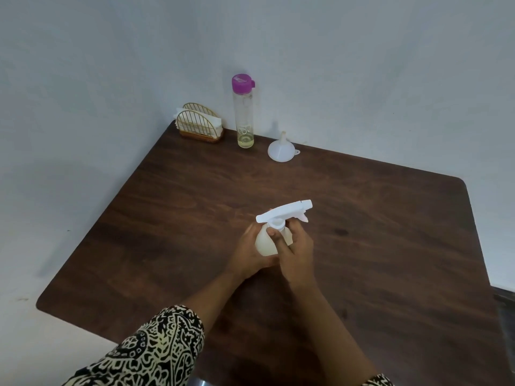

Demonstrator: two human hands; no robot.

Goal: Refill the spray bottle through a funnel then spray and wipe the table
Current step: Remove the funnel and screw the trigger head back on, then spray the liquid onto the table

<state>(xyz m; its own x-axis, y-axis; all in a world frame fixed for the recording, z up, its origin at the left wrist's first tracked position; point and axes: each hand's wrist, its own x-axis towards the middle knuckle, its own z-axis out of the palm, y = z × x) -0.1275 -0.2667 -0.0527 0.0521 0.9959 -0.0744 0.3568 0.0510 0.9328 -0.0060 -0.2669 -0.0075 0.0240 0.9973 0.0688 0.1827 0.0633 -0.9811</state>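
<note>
The left hand [248, 252] curls round the body of the upright white plastic trigger spray bottle [264, 242], over the dark brown wooden table [376, 232]. The right hand [296, 252] pinches the bottle's neck collar just under the spray head. Well beyond both hands stand a translucent white plastic funnel [281, 150], spout up, and a tall clear purple-capped bottle [244, 115].

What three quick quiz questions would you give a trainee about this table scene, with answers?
1. True or false: the funnel sits in the neck of the spray bottle.
2. The cap of the tall bottle is: A green, B purple, C black.
3. Which holds the spray bottle: the left hand, the right hand, or both?
Key: 1 false; 2 B; 3 both.
</note>
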